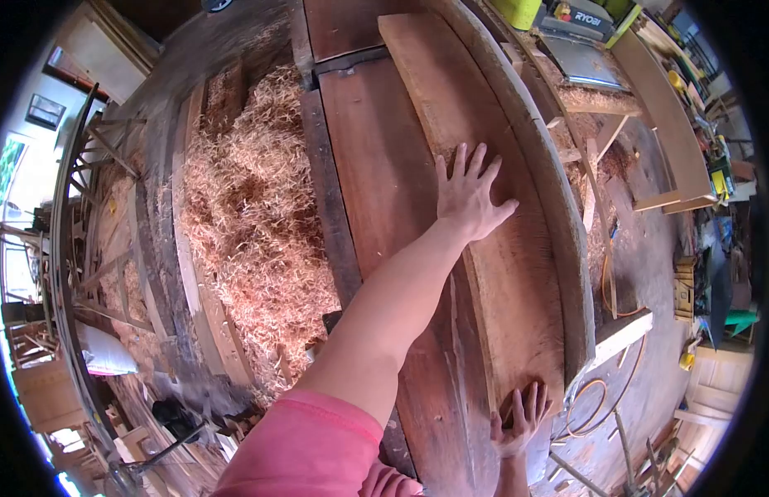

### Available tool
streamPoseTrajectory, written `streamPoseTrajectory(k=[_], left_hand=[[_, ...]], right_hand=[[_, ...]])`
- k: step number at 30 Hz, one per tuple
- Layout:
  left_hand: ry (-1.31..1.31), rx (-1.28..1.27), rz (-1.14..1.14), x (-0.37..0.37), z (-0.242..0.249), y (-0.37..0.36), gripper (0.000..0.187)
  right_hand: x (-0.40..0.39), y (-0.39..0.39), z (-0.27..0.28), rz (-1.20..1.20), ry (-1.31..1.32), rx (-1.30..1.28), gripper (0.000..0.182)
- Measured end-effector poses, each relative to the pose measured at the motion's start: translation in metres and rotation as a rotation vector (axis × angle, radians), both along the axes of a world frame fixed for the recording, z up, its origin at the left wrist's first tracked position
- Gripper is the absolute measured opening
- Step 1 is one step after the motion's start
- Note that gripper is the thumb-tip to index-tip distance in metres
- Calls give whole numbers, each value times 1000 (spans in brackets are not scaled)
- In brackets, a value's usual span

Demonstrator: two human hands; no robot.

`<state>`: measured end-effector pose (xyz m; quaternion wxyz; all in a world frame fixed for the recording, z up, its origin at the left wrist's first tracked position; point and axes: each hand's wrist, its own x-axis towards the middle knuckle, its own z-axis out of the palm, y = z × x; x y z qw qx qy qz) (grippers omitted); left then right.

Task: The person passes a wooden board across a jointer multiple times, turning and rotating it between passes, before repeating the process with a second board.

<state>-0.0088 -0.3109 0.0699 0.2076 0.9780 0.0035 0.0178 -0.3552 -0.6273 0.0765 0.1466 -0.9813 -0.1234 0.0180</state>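
A long wooden board lies lengthwise in front of me on wider reddish-brown planks. My left hand rests on the board's upper face, palm down, fingers spread and thumb out to the right. Down at the near end of the same board is my right hand. Its fingers stretch forward over the board's end and its thumb is off to the left, with a small dark gap between. Neither hand has a tool in it. Along the board's right side runs a thick, rough-edged wooden slab.
A deep heap of wood shavings fills the space left of the planks. A Ryobi machine stands on a stand at the upper right. An orange hose loops over the floor at lower right. A white sack sits far left.
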Motion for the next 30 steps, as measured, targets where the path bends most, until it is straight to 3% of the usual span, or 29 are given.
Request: streamPoseTrajectory(k=[30], left_hand=[[-62,-21,12,78,-9,60,88]], right_hand=[[86,76,-6,-37,-104,-10,55]])
